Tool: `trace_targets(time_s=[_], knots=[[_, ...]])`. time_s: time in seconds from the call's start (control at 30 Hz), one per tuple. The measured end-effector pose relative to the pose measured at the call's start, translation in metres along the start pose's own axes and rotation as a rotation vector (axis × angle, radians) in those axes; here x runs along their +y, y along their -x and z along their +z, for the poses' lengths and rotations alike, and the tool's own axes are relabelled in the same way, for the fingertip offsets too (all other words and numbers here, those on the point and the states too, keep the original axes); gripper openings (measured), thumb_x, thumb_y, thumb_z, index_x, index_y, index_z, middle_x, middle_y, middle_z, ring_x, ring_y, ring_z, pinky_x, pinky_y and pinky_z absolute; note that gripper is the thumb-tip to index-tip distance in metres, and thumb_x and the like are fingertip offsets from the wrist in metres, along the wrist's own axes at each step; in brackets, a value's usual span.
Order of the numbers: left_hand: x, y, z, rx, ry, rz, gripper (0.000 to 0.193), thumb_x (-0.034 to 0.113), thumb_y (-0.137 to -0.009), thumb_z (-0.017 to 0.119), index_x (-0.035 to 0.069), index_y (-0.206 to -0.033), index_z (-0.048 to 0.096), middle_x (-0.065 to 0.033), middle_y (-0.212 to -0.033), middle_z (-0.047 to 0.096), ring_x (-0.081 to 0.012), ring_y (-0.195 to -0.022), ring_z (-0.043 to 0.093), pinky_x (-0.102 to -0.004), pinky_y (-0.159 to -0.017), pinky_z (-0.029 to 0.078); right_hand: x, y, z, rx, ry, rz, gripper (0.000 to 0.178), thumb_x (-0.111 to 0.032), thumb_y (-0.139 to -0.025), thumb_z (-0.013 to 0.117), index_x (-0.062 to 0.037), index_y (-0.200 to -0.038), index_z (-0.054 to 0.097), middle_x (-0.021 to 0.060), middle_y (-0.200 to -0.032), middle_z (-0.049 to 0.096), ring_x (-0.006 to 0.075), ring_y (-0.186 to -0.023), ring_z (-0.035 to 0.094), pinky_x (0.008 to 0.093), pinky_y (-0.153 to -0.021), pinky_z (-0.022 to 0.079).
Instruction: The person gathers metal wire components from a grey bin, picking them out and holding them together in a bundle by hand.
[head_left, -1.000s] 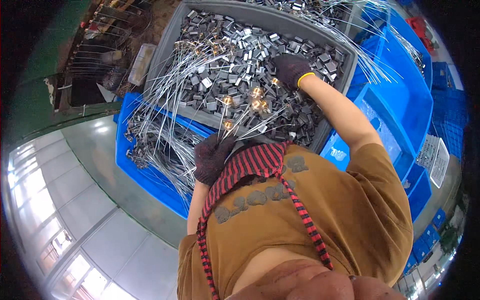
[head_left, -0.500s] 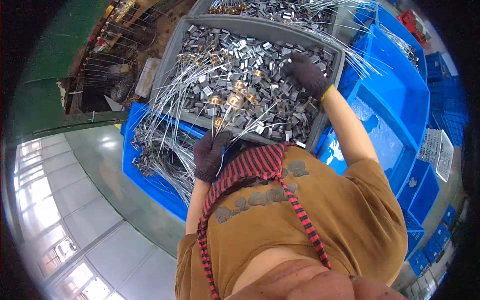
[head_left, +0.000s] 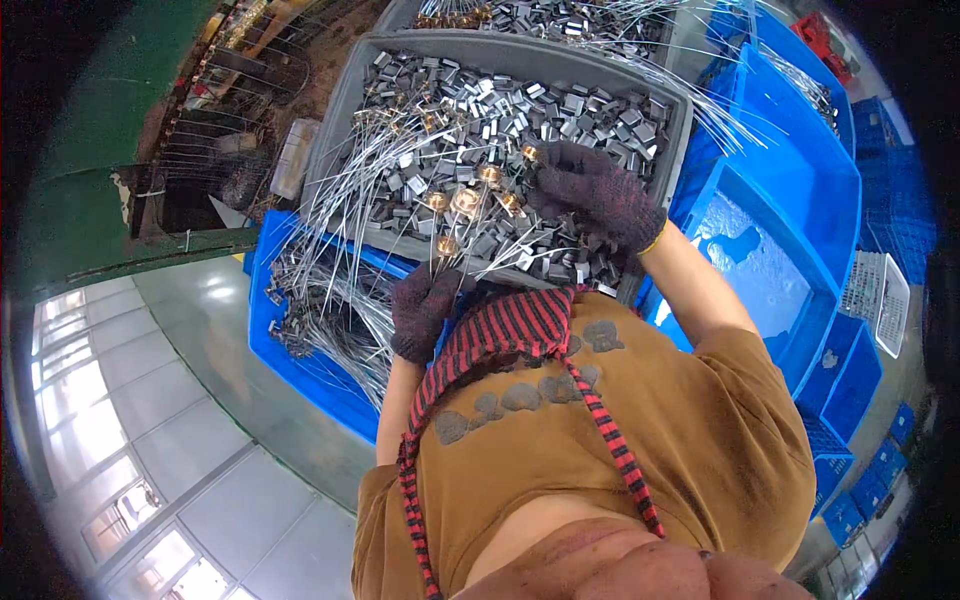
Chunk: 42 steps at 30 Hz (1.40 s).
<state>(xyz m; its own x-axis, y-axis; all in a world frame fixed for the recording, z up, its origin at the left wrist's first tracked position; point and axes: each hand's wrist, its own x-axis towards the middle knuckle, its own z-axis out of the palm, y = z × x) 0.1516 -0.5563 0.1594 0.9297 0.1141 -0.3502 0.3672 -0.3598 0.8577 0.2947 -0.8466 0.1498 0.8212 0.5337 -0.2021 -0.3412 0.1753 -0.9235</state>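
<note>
1. The place is a workshop with a shiny grey floor [head_left: 200, 400] and many blue bins [head_left: 800, 200] set close together.
2. A grey tray [head_left: 345, 110] sits in front of the person, full of small grey metal clips [head_left: 560, 110].
3. A bunch of thin wires [head_left: 400, 180] with little round brass tips [head_left: 465, 200] lies on top of the clips.
4. The long way of the wires runs from the brass tips, near the middle of the tray, out to the left and down over the tray's edge.
5. The left hand [head_left: 425, 310], in a dark glove, is closed around the wire bunch at the near edge of the tray. The tips fan out just above it.
6. The right hand [head_left: 600, 190], also in a dark glove, rests on the clips just to the right of the brass tips. Its fingers are bent down, and I cannot tell if they pinch anything.
7. So the tips lie between the two hands, and the right hand is the closer one to the far tips.
8. More wires [head_left: 330, 310] lie in the blue bin below the tray, on the left.
</note>
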Motion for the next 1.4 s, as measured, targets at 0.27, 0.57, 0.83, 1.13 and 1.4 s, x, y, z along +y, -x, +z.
trace_targets(time_s=[0.27, 0.57, 0.83, 1.13, 1.4], knots=[[0.009, -0.001, 0.002, -0.115, 0.261, 0.039, 0.026, 0.022, -0.1, 0.064, -0.001, -0.1, 0.074, -0.006, -0.088, 0.074, -0.0144, -0.074, 0.065, -0.0316, -0.068, 0.052, -0.015, -0.004, 0.013, 0.078, 0.078, -0.054, 0.049, -0.018, -0.096, 0.072, -0.0041, -0.141, 0.058, 0.0023, -0.091, 0.066, 0.0115, -0.079, 0.064, 0.0265, -0.07, 0.053], [0.01, -0.005, 0.001, -0.285, 0.226, -0.079, 0.026, 0.023, -0.099, 0.067, 0.0, -0.109, 0.072, -0.0052, -0.087, 0.074, -0.0137, -0.077, 0.066, -0.0318, -0.07, 0.052, -0.005, -0.011, -0.001, 0.137, 0.197, -0.011, 0.041, -0.009, -0.096, 0.07, -0.007, -0.137, 0.065, -0.002, -0.097, 0.066, 0.0082, -0.08, 0.062, 0.0246, -0.071, 0.053], [0.001, 0.0, 0.002, -0.166, 0.069, 0.045, 0.024, 0.024, -0.099, 0.068, 0.002, -0.096, 0.077, -0.0092, -0.083, 0.075, -0.0142, -0.073, 0.068, -0.032, -0.066, 0.053, -0.019, 0.019, 0.003, 0.062, 0.051, 0.124, 0.042, -0.01, -0.097, 0.07, -0.0025, -0.138, 0.062, 0.0, -0.098, 0.068, 0.0088, -0.08, 0.063, 0.0241, -0.068, 0.053], [-0.013, 0.008, 0.006, -0.03, -0.346, 0.24, 0.022, 0.029, -0.093, 0.073, 0.008, -0.094, 0.08, -0.0169, -0.082, 0.072, -0.0338, -0.073, 0.072, -0.0404, -0.064, 0.054, -0.024, 0.024, 0.041, 0.277, 0.19, -0.036, 0.045, -0.017, -0.095, 0.076, 0.0018, -0.134, 0.063, 0.0033, -0.098, 0.071, 0.0082, -0.078, 0.064, 0.0251, -0.066, 0.054], [-0.001, 0.015, 0.013, 0.007, -0.26, 0.231, 0.025, 0.031, -0.095, 0.073, 0.007, -0.102, 0.079, -0.0178, -0.084, 0.072, -0.0336, -0.075, 0.073, -0.0394, -0.065, 0.055, -0.002, 0.003, 0.016, 0.261, 0.087, 0.056, 0.038, -0.017, -0.098, 0.071, -0.0048, -0.133, 0.066, 0.0023, -0.091, 0.069, 0.0083, -0.065, 0.059, 0.0245, -0.056, 0.046]])
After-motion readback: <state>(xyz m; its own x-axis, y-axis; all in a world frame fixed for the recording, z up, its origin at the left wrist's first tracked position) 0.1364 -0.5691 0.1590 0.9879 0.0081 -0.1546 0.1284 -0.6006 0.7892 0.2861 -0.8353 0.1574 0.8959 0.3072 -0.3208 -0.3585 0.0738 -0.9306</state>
